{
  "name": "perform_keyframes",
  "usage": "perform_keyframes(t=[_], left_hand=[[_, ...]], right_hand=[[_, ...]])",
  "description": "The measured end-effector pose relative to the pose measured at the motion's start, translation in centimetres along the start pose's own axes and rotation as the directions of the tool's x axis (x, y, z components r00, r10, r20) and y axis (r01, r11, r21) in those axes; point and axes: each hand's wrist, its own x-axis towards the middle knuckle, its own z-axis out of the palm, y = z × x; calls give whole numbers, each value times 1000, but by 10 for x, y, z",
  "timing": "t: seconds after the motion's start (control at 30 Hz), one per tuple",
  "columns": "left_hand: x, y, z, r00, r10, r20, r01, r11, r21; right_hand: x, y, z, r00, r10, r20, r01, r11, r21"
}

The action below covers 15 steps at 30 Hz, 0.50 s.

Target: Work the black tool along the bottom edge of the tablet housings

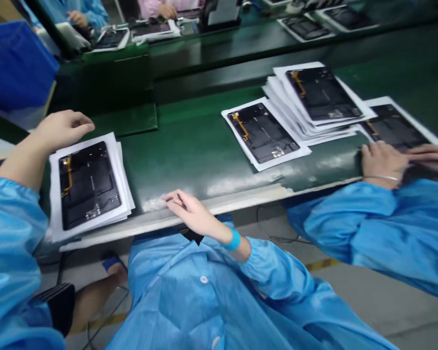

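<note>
My left hand (63, 130) hovers over the far left corner of a small stack at the table's left end, its fingers loosely bent and apart from the thumb, nothing visible in them. On top of that stack lies a black tablet back housing (89, 184) with an orange flex cable, resting on white sheets (122, 194). My right hand (190, 210), a blue band at its wrist, rests at the near edge of the green work surface (175, 155). Its fingers are loosely stretched and hold nothing.
Right of centre lies another tablet housing (263, 132) on a white sheet, beside a taller stack (323, 95) of sheets and housings. A co-worker's hands (383, 163) are at a housing on the far right. A blue bin (18, 63) stands back left; other people work behind.
</note>
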Motion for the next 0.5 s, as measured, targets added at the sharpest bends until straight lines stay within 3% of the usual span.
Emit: perform_keyframes(t=[0.07, 0.17, 0.27, 0.33, 0.4, 0.5], left_hand=[[23, 43, 28, 993, 122, 3, -122, 993, 9], [60, 130, 93, 950, 300, 85, -296, 954, -49], [92, 224, 164, 927, 340, 157, -323, 938, -125], [103, 276, 202, 924, 342, 173, -318, 935, -154], [107, 312, 227, 931, 325, 165, -298, 940, -168], [107, 339, 244, 953, 278, 120, -253, 949, -188]], right_hand=[[-28, 11, -20, 992, 79, -97, -69, 992, 104], [-64, 19, -39, 959, 136, -247, -87, 976, 201], [-95, 14, -51, 929, 158, -336, -78, 968, 238], [-111, 9, -58, 907, 163, -388, -67, 967, 247], [-123, 4, -69, 877, 163, -451, -51, 967, 249], [-133, 3, -92, 803, 156, -575, -32, 975, 220]])
